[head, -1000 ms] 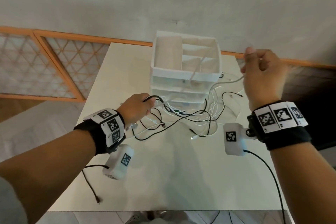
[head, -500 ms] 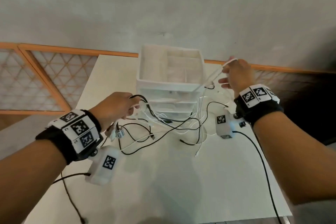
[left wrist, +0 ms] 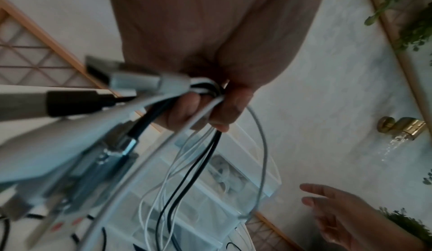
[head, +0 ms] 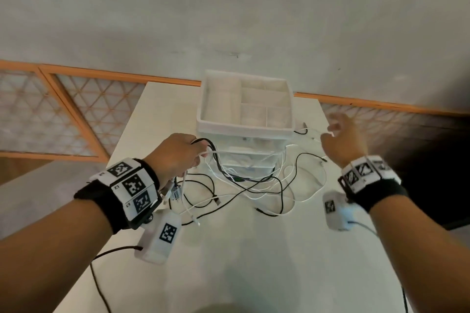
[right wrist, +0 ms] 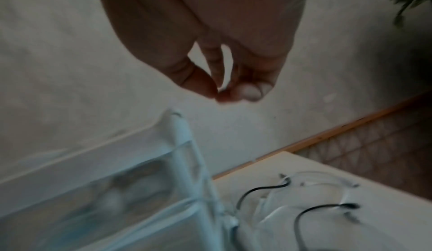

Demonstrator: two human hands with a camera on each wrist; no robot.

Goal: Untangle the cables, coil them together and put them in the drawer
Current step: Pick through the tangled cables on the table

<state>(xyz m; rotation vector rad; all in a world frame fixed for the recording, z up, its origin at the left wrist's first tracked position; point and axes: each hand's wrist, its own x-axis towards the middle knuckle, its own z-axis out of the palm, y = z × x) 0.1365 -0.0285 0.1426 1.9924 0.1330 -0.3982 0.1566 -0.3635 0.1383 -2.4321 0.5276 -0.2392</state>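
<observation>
A tangle of black and white cables (head: 256, 185) lies on the white table (head: 254, 262) in front of a white drawer unit (head: 244, 127). My left hand (head: 198, 154) grips a bundle of them just left of the unit; in the left wrist view the fingers (left wrist: 184, 111) curl round white and black cables (left wrist: 187, 162), and several plugs stick out behind. My right hand (head: 330, 131) hovers to the right of the unit with loose fingers and holds nothing. Under it, cable ends (right wrist: 304, 207) lie on the table. The right hand (left wrist: 339, 212) shows open in the left wrist view.
The drawer unit's top tray (head: 287, 132) has bare compartments, and its translucent drawers (right wrist: 140, 190) are below. An orange-framed lattice screen (head: 63, 114) stands behind the table on the left. A wall is close behind.
My right hand has let go of the white cable it held up and has opened beside the drawer unit. The cable now lies on the table. My left hand keeps its grip.
</observation>
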